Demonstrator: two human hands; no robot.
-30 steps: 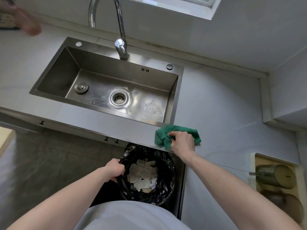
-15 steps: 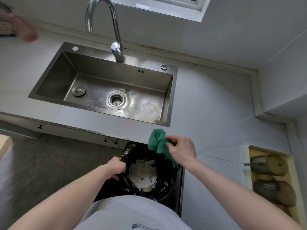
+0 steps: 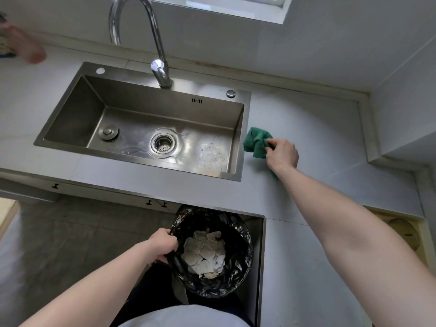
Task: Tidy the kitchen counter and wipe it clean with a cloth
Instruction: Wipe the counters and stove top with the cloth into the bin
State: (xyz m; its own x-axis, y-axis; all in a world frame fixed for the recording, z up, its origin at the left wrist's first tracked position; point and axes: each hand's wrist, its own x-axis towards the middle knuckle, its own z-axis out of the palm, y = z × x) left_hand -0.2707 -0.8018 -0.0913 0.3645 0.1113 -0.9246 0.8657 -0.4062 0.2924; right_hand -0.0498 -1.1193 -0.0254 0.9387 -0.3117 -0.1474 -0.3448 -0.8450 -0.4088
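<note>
At 3 o'clock of sink (image 3: 146,128) | right hand (image 3: 282,154) bunching green cloth (image 3: 256,142), moved up from counter (image 3: 330,142) edge above bin (image 3: 212,251) | left hand (image 3: 164,244) gripping bin liner | debris dumped, next wiping pass likely starting.

Both forearms (image 3: 349,234) are bare from the wrists back to the frame's edge, with no sleeve, watch or ring showing on the left hand (image 3: 162,244) or the right hand (image 3: 282,154). At the bottom edge a pale grey-white garment (image 3: 186,316) covers the torso, probably a T-shirt.
</note>
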